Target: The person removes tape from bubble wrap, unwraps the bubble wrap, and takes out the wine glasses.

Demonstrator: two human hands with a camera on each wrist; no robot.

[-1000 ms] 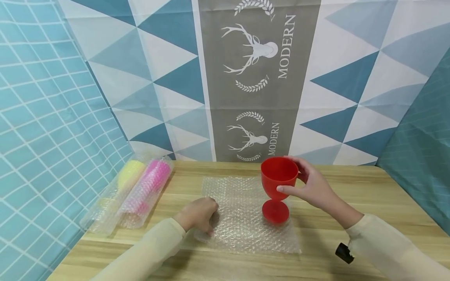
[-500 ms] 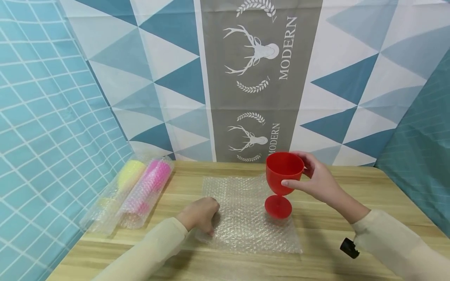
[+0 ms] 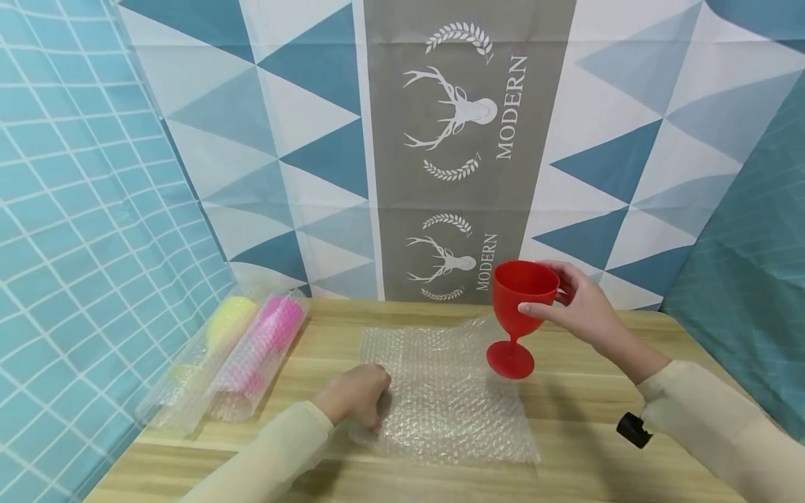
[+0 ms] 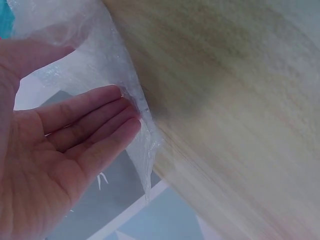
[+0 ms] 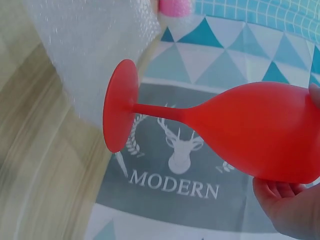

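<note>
A red plastic goblet [image 3: 520, 307] is held up over the right part of a bubble wrap sheet [image 3: 440, 412], bowl upward. My right hand [image 3: 581, 306] grips its bowl from the right, thumb on the near side and fingers behind. In the right wrist view the whole stem and round foot of the goblet [image 5: 260, 130] show, away from the wooden surface. At the sheet's left edge rests my left hand [image 3: 358, 392]. The left wrist view shows its loosely extended fingers [image 4: 95, 120] touching the sheet's edge, with the thumb apart and partly behind the plastic.
Two bubble-wrapped rolls lie at the left of the wooden table [image 3: 402, 482]: one with a yellow item [image 3: 229, 318], one with a pink item [image 3: 283, 321]. A patterned cloth [image 3: 314, 140] hangs behind. A black object [image 3: 633, 429] sits by the right sleeve.
My right hand has carried the goblet up and to the right, toward the back of the sheet. The left hand stays at the sheet's left edge. The head view has tilted slightly.
</note>
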